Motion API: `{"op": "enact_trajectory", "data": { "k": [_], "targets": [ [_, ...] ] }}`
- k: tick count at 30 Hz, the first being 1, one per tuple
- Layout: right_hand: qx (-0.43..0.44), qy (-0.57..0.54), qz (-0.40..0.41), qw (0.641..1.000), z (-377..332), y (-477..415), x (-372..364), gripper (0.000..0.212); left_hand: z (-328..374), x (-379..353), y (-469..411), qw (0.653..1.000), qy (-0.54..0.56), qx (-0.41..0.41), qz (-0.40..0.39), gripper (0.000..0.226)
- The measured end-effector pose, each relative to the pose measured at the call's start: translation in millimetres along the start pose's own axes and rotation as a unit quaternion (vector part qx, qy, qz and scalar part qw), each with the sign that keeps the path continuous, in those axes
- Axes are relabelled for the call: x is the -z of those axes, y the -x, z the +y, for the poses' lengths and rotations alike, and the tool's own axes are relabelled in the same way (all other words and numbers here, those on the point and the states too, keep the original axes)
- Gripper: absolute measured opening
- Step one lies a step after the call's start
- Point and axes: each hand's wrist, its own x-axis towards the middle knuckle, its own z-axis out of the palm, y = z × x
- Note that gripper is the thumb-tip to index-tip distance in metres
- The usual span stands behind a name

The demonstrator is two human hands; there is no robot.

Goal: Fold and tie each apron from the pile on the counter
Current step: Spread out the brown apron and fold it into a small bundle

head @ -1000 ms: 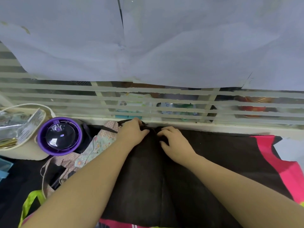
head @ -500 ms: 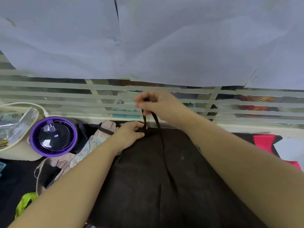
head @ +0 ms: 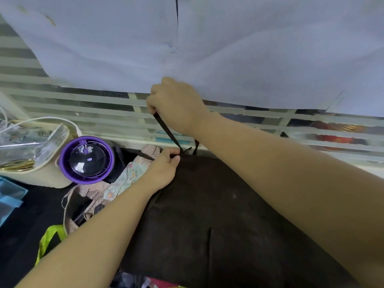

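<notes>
A dark brown apron lies spread flat on the counter in front of me. My left hand pinches its black strap at the apron's far edge, where the straps meet. My right hand is raised above the counter and grips the black strap, which runs taut and slanted down to the left hand. Another short strap end sticks up just right of the meeting point. A floral and dotted apron lies crumpled to the left, partly under my left arm.
A purple-rimmed round lid sits at the left beside a cream container holding shiny packets. A lime-green strap lies at the lower left. A slatted window grille and hanging white sheets close off the back.
My right hand has risen from the apron's far edge, pulling the black strap up and taut. My left hand stays pinching at the edge.
</notes>
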Motion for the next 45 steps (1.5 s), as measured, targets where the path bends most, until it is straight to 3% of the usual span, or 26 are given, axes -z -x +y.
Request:
{"op": "enact_trajectory", "data": {
  "k": [2, 5, 10, 14, 18, 21, 26, 29, 31, 34, 38, 41, 45],
  "targets": [
    [-0.032, -0.033, -0.098, 0.994, -1, 8, -12, 0.035, -4, 1, 0, 0.999, 0.026, 0.01, 0.027, 0.03],
    [-0.065, -0.187, -0.243, 0.95, 0, 32, -14, 0.038, -5, 5, 4, 0.998, 0.046, 0.03, 0.03, 0.038],
    [-0.141, -0.262, -0.185, 0.937, -18, 108, -3, 0.032, -7, 27, 36, 0.998, 0.045, 0.01, -0.051, 0.059],
    [-0.084, -0.303, -0.261, 0.913, -67, 175, 5, 0.037, -34, 47, 75, 0.996, -0.031, -0.044, -0.069, 0.06],
    [-0.026, -0.218, -0.298, 0.929, -114, 215, -2, 0.076, -64, 59, 104, 0.982, -0.159, -0.103, -0.022, 0.066],
    [0.005, -0.101, -0.294, 0.95, -139, 232, -19, 0.092, -92, 67, 124, 0.958, -0.252, -0.139, 0.009, 0.075],
    [-0.013, -0.005, -0.226, 0.974, -169, 245, -41, 0.089, -129, 75, 171, 0.912, -0.358, -0.175, 0.102, 0.079],
    [-0.019, 0.007, -0.183, 0.983, -184, 248, -43, 0.078, -147, 62, 198, 0.911, -0.345, -0.146, 0.17, 0.084],
    [-0.015, 0.019, -0.171, 0.985, -192, 249, -45, 0.07, -151, 49, 210, 0.925, -0.309, -0.074, 0.207, 0.087],
    [-0.023, 0.012, -0.122, 0.992, -194, 242, -48, 0.053, -141, 36, 223, 0.943, -0.155, 0.083, 0.284, 0.068],
    [-0.1, -0.069, -0.007, 0.993, -183, 219, -33, 0.049, -134, 32, 222, 0.908, 0.093, 0.204, 0.355, 0.033],
    [-0.186, -0.134, 0.044, 0.972, -173, 206, -14, 0.05, -128, 33, 215, 0.865, 0.282, 0.23, 0.345, 0.016],
    [-0.254, -0.188, 0.023, 0.948, -153, 198, 19, 0.056, -114, 54, 206, 0.831, 0.393, 0.201, 0.34, 0.009]
  ]
}}
